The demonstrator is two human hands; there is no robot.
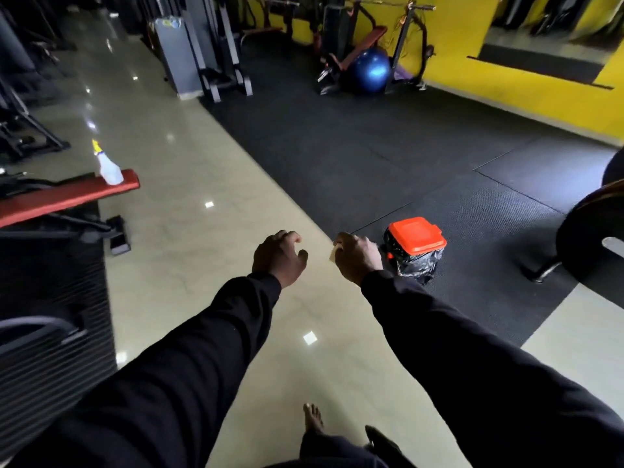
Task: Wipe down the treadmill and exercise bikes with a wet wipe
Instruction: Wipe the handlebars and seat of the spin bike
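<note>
right hand pinches what looks like a wipe; left hand fingers hang loosely curled, empty.

Both arms reach forward over the shiny floor. The left hand hangs with loosely curled fingers, holding nothing. The right hand pinches a small pale wipe, near a bin with an orange lid on the black mat. A spray bottle stands on a red bench at left.

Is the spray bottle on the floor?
No, the spray bottle stands on the red bench, above the floor.
</note>
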